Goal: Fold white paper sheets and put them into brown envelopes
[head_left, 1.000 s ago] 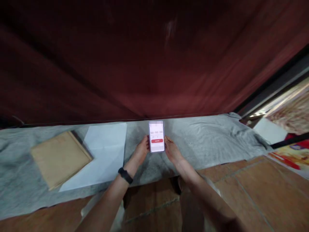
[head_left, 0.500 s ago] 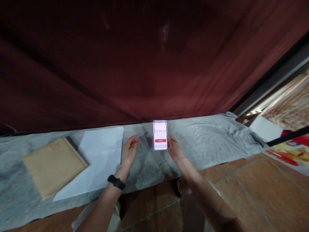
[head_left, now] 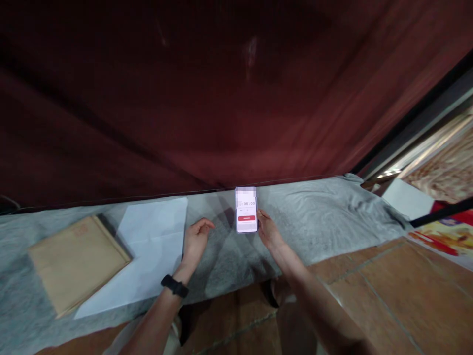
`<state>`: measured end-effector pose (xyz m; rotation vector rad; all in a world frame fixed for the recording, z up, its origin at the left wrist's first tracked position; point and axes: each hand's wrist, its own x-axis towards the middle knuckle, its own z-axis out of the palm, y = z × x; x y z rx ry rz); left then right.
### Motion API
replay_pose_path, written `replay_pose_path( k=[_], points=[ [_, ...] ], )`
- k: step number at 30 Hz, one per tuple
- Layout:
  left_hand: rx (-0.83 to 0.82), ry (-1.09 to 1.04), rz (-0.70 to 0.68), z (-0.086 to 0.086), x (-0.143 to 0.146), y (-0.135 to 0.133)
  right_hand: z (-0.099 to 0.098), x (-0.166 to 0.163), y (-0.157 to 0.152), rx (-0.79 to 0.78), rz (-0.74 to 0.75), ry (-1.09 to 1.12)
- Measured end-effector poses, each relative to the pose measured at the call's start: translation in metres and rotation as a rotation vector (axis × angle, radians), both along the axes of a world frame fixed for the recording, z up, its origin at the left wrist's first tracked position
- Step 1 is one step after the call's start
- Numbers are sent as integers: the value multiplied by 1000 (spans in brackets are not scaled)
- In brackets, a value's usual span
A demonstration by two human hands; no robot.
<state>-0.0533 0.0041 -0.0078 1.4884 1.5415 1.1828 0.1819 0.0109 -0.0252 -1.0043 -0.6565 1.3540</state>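
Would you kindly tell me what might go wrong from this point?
The smartphone could slip or tilt, since only the right hand grips it, along one side, while the left hand is apart from it.

The white sheet might get nudged or creased, as the left wrist, with its black wristband, crosses its edge in this view; whether they touch is unclear.

Shifting the sheet might also disturb the brown paper packet overlapping it.

Dimly lit dark-red backdrop (head_left: 221,108), perhaps cloth; brown tiled floor (head_left: 388,296).
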Motion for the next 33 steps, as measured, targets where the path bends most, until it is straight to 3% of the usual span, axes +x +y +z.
replay_pose_path(
  k=[5,13,18,26,33],
  points=[
    [4,106,-47,0,-3,-3,1,-1,3,-12,-17,3],
    [53,208,-156,20,6,-12,3,-2,5,-8,-8,6],
    [85,273,-236,16,5,-11,4,-1,6,-9,-2,9],
    [249,558,-368,13,1,-11,2,-1,6,-8,10,-5],
    [266,800,-429,19,3,-14,3,-2,5,-10,5,-6]
  ],
)
